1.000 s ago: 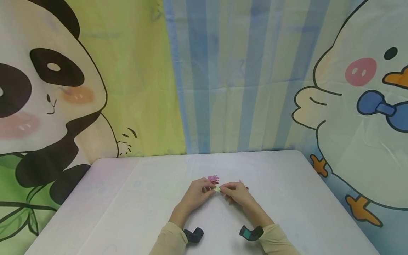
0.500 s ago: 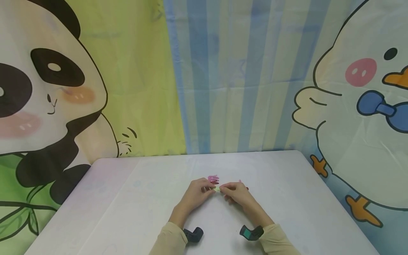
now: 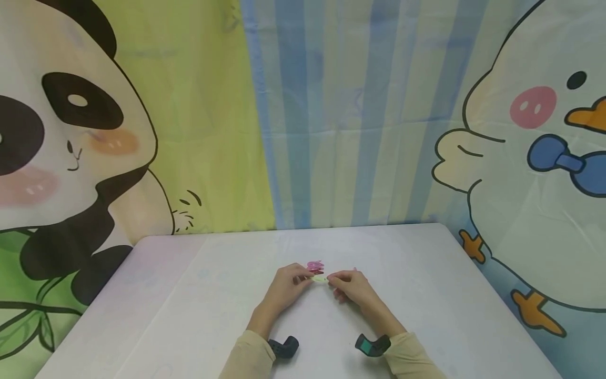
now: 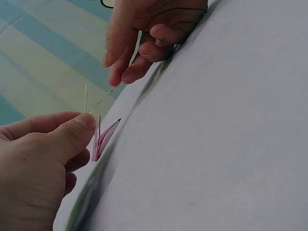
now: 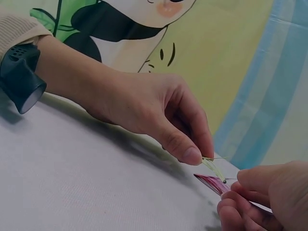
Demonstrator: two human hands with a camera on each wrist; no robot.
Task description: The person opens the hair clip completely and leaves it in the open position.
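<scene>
My left hand pinches a thin pale green looped piece between thumb and forefinger; in the left wrist view two fine ends stick up past the fingertips. In the right wrist view its tip looks dark. My right hand is just beside that tip, thumb and forefinger together on a very fine strand, hard to make out. Beyond the green piece, a bunch of pink and dark red looped pieces lies on the table; the left wrist view shows it as a fan.
Under the hands spreads a white table with rounded far corners. Behind it hangs a striped curtain, with cartoon panda and duck figures at the sides. A bit of pink shows behind the right hand. Dark cameras sit on both wrists.
My left hand has shifted slightly left, widening the gap between the hands, so more of the green loop shows. The right hand has hardly moved. The head view has turned slightly.
</scene>
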